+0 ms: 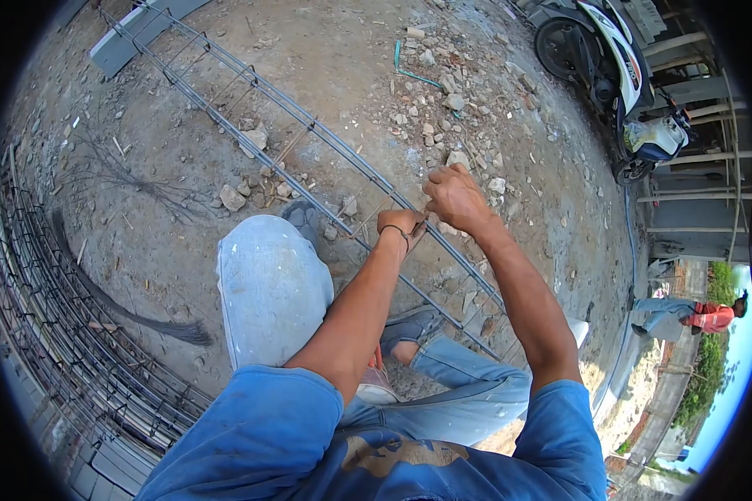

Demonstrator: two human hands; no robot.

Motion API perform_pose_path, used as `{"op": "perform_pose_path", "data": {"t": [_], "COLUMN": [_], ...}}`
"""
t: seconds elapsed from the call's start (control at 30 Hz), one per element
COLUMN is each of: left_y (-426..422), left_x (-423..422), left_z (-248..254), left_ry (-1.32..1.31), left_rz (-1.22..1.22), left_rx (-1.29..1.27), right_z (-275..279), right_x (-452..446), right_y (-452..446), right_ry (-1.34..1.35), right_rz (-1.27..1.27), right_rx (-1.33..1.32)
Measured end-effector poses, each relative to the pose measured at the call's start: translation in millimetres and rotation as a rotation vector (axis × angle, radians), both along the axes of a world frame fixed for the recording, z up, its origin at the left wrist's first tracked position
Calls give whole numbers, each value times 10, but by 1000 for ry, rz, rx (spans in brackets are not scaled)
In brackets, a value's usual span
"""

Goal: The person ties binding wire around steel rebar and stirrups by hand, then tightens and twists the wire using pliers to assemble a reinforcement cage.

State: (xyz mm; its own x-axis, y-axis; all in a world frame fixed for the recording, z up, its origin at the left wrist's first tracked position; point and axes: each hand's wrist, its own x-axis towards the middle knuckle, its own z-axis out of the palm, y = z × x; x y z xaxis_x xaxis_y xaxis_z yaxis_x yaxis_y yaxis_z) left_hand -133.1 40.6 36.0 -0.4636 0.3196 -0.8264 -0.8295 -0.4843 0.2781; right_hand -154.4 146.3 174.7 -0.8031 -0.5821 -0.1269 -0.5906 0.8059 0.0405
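Note:
A long rebar cage (309, 127) of steel bars and thin stirrups runs slantwise from the upper left towards my knees. At one of its upper bars, my left hand (401, 222) is closed, its fingers touching the steel near a stirrup; a dark band circles the wrist. My right hand (457, 199) is curled just beyond that bar, a short way right of the left one. What its fingers pinch, if anything, is too small to make out. My bent knee (271, 280) in pale jeans is left of my forearms.
A bundle of thin tie wire (134, 313) lies left on the dirt, beside stacked rebar cages (75, 359). A grey block (134, 46) sits under the cage's far end. Stones (430, 108) litter the ground. A motorcycle (614, 75) stands upper right; a person in red (710, 317) is farther off.

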Motion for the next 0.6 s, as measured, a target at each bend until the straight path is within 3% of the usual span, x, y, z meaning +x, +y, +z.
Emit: {"op": "perform_pose_path", "data": {"t": [0.03, 0.1, 0.17, 0.2, 0.27, 0.37, 0.4, 0.5, 0.6], "left_y": [12, -21, -32, -19, -20, 2, 18, 5, 5], "left_x": [11, 14, 15, 11, 2, 16, 29, 3, 13], "left_z": [-21, 97, 118, 78, 62, -3, -28, -72, -100], "left_ry": [-4, 8, 16, 19, 27, 58, 62, 72, 77], "left_rz": [13, -9, -22, -37, -63, -84, -97, -118, -115], "left_rx": [9, -20, -49, -64, -81, -59, -61, -90, -41], "right_z": [73, 227, 153, 10, -440, -1383, -1604, -1911, -2271], "right_x": [70, 348, 918, 1265, 1988, 2857, 3036, 3149, 3135], "right_y": [-39, -230, -403, -566, -802, -1037, -1107, -1271, -1296], "right_ry": [1, 413, 477, 368, 112, -579, -576, -693, -586], "right_rz": [-9, -186, -458, -636, -735, -911, -921, -828, -902], "right_rx": [0, -356, -550, -749, -718, -249, -257, 86, 110]}}
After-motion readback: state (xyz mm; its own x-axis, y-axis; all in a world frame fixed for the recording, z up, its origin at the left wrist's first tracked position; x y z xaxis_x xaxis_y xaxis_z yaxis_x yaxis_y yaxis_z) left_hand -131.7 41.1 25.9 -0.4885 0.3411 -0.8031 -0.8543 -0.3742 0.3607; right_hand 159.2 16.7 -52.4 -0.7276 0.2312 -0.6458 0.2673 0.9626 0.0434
